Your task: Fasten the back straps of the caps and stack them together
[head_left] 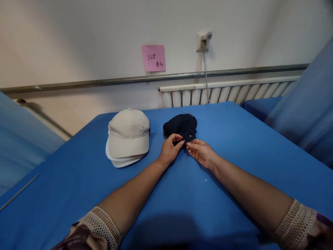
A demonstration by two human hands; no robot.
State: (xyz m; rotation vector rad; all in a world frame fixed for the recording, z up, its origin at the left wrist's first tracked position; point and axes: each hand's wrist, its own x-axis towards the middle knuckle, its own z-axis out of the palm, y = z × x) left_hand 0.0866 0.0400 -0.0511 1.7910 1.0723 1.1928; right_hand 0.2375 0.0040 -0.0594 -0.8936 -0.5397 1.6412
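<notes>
A black cap (180, 124) lies on the blue cloth, a small light logo near its right edge. Both my hands pinch its near edge, close together. My left hand (170, 149) has thumb and forefinger closed on the cap's edge. From the other side, my right hand (201, 151) grips the same edge with its fingertips. The exact bit of the cap between my fingers is too small to make out. To the left sits a beige cap (128, 126) stacked on a white cap (121, 163), brims facing me.
Blue cloth covers the table (166, 201). Behind it are a metal rail (109, 82), a white radiator (226, 93), and a socket (203, 42) with a hanging cord. A pink note (153, 58) is on the wall. Blue curtains (307, 93) hang at both sides.
</notes>
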